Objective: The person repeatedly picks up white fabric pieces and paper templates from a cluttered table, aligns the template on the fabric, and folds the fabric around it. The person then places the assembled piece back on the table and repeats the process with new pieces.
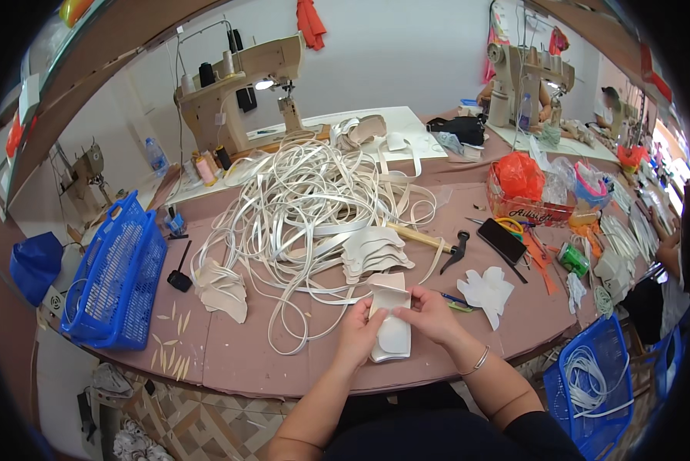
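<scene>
At the table's front edge, my left hand (358, 329) and my right hand (431, 315) grip a cream leather piece (393, 338) from both sides. Its upper part is folded, and both thumbs press on the front; the fingers behind are partly hidden. Just beyond my hands lies a stack of cut cream pieces (375, 252). Another stack of beige pieces (222, 290) rests to the left. A big tangle of white straps (306, 200) fills the middle of the table. The hammer (455, 253) lies to the right, its wooden handle against the straps.
A blue plastic basket (122, 276) stands at the left, near scattered slivers (177, 342). On the right are a phone (502, 240), white cut pieces (486, 295), a green can (573, 260) and a box with a red bag (520, 177). A sewing machine (241, 84) stands behind.
</scene>
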`<state>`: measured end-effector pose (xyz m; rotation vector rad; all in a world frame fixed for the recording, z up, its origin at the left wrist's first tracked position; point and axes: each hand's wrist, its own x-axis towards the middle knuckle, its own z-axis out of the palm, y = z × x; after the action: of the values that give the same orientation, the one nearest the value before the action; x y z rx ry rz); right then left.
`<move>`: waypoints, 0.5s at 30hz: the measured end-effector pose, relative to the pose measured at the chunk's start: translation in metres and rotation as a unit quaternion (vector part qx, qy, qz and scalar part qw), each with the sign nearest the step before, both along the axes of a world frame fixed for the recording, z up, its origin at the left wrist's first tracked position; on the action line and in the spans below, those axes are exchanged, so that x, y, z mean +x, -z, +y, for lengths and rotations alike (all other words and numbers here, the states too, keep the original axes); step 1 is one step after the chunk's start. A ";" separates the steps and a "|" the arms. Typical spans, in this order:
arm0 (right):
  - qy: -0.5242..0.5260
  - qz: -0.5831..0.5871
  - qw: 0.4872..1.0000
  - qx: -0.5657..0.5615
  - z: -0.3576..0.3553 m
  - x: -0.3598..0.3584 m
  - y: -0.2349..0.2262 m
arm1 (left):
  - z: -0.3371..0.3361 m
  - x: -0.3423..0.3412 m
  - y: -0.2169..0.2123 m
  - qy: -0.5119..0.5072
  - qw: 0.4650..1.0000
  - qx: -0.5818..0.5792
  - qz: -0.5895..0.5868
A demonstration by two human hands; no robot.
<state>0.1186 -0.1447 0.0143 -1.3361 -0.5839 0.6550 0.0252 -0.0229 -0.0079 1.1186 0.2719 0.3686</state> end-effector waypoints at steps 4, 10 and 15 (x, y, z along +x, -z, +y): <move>-0.013 -0.005 1.000 -0.006 -0.001 0.002 0.003 | -0.002 0.001 -0.001 -0.037 0.994 0.101 0.034; 0.029 0.032 0.999 0.015 0.007 0.005 0.007 | -0.006 0.006 0.016 -0.078 0.970 0.226 0.038; 0.016 -0.006 1.000 -0.017 0.003 0.007 0.012 | -0.003 0.005 0.020 -0.059 0.973 0.218 0.049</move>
<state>0.1255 -0.1416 0.0021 -1.3801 -0.5614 0.6340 0.0304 -0.0259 -0.0284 1.5593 0.3569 0.4942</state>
